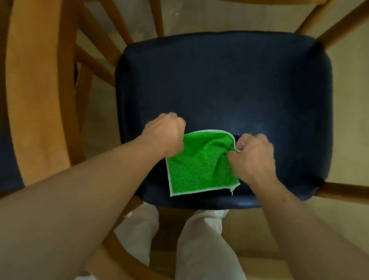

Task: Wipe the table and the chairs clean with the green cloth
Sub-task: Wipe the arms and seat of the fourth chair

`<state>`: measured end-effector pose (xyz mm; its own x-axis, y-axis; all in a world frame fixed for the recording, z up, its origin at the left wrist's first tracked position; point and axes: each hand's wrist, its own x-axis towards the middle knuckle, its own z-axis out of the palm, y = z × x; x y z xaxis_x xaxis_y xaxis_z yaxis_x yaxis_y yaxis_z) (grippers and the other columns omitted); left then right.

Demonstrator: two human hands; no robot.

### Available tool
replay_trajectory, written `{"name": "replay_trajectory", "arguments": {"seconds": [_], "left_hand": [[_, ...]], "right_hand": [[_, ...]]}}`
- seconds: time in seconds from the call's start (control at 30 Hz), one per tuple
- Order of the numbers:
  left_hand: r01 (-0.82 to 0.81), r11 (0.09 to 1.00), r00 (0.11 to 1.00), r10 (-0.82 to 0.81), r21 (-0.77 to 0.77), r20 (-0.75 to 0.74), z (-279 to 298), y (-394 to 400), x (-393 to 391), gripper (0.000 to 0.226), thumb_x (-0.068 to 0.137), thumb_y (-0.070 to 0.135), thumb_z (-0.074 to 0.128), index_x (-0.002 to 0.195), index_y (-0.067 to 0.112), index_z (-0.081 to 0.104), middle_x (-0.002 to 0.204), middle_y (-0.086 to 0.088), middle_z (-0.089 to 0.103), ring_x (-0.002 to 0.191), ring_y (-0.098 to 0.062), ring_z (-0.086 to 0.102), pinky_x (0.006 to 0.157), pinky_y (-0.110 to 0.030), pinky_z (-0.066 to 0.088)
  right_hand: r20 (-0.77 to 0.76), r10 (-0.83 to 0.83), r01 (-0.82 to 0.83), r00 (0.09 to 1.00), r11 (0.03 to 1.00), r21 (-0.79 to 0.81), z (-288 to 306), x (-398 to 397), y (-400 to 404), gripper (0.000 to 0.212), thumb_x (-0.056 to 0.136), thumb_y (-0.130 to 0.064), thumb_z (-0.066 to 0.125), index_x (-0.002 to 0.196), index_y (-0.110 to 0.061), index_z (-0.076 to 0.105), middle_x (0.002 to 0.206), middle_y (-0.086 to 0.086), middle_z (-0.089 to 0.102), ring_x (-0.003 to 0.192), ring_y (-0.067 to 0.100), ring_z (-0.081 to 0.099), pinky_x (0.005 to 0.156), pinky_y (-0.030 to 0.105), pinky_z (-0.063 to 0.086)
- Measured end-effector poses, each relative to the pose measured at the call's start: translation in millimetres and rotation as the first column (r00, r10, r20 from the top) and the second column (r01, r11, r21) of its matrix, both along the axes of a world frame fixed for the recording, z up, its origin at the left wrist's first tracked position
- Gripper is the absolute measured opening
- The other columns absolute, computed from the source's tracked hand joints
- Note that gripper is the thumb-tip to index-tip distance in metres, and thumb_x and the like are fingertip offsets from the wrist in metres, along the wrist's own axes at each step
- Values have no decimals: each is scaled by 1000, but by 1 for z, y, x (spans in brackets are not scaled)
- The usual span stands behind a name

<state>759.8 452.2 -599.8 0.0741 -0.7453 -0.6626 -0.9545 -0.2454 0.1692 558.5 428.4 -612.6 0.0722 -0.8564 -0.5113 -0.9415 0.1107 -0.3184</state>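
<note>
Dark blue chair seat [226, 87], wooden frame. Green cloth [201, 167] lies on its near edge; left hand [163, 133] and right hand [253, 157] each pinch a side. Likely refolding; next, flatten and wipe.

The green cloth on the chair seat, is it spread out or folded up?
Mostly spread: the green cloth shows one rumpled square face, both hands gripping its upper corners.
</note>
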Motion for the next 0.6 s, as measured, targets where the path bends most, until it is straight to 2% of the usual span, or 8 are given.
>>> {"name": "replay_trajectory", "arguments": {"seconds": [0.07, 0.13, 0.2, 0.3, 0.37, 0.43, 0.53, 0.6], "left_hand": [[-5, 999, 997, 2, -34, -76, 20, 2, 11, 9, 79, 18, 61, 88, 17, 57, 97, -5, 58, 85, -23, 53, 69, -30, 45], [-17, 996, 992, 6, -83, -127, 52, 6, 27, 14, 80, 21, 62, 77, 21, 48, 84, 2, 55, 77, -17, 48, 62, -24, 36], [-107, 981, 979, 75, -162, -189, 89, 9, 44, 20, 82, 22, 63, 72, 23, 46, 76, 7, 50, 72, -15, 49, 54, -25, 32], [-257, 896, 946, 157, -362, -282, 147, 17, 81, 11, 84, 23, 64, 82, 24, 53, 78, 9, 51, 67, -5, 50, 49, -13, 34], [-253, 819, 946, 98, -514, -310, 183, 29, 112, 9, 86, 29, 61, 86, 28, 52, 80, 10, 51, 67, 1, 52, 52, -13, 37], [-239, 757, 952, 58, -608, -302, 207, 49, 146, 7, 87, 36, 54, 91, 37, 49, 86, 9, 54, 75, 1, 56, 61, -20, 48], [-307, 770, 937, 141, -559, -320, 209, 89, 179, 23, 84, 30, 60, 86, 47, 45, 101, 2, 60, 91, -19, 62, 70, -48, 55], [-254, 811, 966, 186, -527, -180, 196, 121, 184, 39, 76, 19, 67, 79, 49, 44, 100, 2, 62, 89, -18, 62, 69, -43, 54]], "right_hand": [[129, -70, 67, 989, 997, 28, 14, 3, -1, 17, 73, -21, 66, 67, -14, 53, 71, 2, 55, 73, 25, 53, 58, 28, 40], [333, -183, 156, 925, 982, 105, 43, 15, -5, 24, 68, -19, 66, 62, -6, 46, 53, 0, 46, 55, 19, 44, 50, 29, 33], [550, -248, 176, 798, 968, 180, 84, 32, -8, 21, 60, -16, 63, 54, -12, 43, 56, 8, 37, 56, 19, 36, 53, 38, 31], [770, -232, 100, 594, 971, 216, 149, 57, -13, 22, 55, -10, 60, 48, -19, 42, 64, 13, 37, 64, 25, 36, 53, 49, 34], [881, -114, -51, 459, 987, 154, 185, 72, -13, 21, 54, -12, 63, 49, -20, 44, 63, 19, 45, 60, 29, 45, 53, 46, 40], [926, 46, -213, 375, 976, 38, 209, 88, -7, 20, 57, -13, 64, 54, -22, 47, 79, 9, 67, 77, 21, 66, 57, 36, 51], [802, 371, -435, 468, 887, -156, 219, 113, 15, 18, 68, -21, 67, 65, -20, 50, 99, -3, 68, 100, 9, 65, 67, 26, 55], [668, 505, -616, 547, 783, -87, 207, 125, 34, 22, 67, -44, 64, 70, -23, 56, 102, -14, 66, 100, 4, 63, 75, 33, 55]]}}
